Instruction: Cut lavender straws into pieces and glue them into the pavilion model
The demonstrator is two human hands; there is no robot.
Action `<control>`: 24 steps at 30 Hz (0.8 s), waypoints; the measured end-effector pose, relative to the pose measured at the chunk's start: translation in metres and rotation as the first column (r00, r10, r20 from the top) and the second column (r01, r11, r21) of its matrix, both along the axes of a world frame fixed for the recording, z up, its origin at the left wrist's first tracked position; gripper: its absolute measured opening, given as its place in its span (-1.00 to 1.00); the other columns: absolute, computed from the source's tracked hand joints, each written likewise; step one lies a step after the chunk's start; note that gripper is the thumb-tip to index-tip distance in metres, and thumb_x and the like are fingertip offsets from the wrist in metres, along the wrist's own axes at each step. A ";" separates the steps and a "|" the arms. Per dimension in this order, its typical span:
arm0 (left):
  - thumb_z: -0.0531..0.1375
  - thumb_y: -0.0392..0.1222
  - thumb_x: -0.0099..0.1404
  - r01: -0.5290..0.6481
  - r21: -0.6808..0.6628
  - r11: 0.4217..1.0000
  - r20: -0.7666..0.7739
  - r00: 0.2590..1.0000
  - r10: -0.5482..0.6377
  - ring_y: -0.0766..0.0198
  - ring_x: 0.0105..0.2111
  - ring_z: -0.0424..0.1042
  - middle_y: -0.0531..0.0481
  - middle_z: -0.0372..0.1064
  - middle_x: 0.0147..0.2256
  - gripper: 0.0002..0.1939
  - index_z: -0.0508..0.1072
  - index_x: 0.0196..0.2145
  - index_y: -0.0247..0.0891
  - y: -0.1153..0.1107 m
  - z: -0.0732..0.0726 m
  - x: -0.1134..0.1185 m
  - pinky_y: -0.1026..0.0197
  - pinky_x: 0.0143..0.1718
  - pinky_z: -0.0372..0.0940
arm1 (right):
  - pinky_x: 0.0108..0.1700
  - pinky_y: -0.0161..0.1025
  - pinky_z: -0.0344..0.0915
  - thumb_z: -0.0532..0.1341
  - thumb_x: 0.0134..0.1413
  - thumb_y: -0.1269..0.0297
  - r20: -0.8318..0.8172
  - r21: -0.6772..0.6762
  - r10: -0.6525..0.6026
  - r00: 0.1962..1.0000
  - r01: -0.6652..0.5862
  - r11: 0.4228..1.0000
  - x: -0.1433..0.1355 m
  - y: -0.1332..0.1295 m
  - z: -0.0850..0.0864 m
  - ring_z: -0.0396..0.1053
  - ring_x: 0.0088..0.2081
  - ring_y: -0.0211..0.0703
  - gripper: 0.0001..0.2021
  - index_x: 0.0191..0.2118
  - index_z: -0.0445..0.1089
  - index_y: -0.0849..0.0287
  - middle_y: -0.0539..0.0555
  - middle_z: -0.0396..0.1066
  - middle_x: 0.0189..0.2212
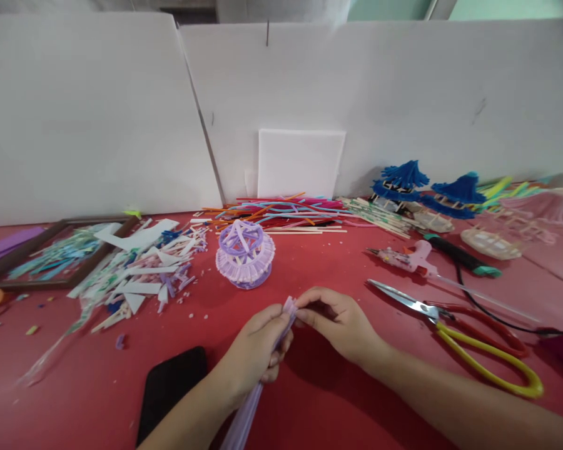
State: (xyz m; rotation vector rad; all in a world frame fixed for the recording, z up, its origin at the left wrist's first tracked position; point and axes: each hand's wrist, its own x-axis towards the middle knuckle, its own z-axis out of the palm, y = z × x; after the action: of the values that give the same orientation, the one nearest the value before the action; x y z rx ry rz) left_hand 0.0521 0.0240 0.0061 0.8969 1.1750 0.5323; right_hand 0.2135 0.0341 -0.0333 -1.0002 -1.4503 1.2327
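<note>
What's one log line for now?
Left hand: gripping thin pale-purple strips | right hand: fingertips at their upper ends | round purple-and-white openwork craft: on red table

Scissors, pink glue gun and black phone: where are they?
Scissors (432, 311), head view, metal near the pivot.
Pink glue gun (413, 262), head view, its body.
Black phone (171, 389), head view, its flat top.

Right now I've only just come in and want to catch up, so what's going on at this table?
A person's left hand grips a bundle of lilac strips, while the right hand has its fingertips at the bundle's upper end. A purple-and-lilac openwork piece stands just beyond the hands. The scissors and pink glue gun lie to the right, neither being held.
</note>
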 end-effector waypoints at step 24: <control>0.07 0.16 0.24 0.022 0.143 0.989 0.012 1.000 -0.024 0.53 -0.70 0.01 0.12 0.26 -0.52 -0.64 0.26 -0.38 -0.24 -0.001 -0.011 -0.004 0.42 -0.73 -0.09 | -0.23 -0.31 0.36 0.22 0.13 0.31 0.222 0.237 -0.078 0.972 0.024 0.971 0.002 -0.005 0.009 0.43 -0.35 -0.25 -0.92 -0.36 0.46 0.11 0.02 0.48 -0.40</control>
State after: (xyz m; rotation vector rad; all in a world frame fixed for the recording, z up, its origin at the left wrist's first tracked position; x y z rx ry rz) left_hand 0.0479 0.0226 -0.0053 1.0266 1.1234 0.6091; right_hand 0.2152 0.0296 -0.0248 -1.0364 -1.6936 0.9058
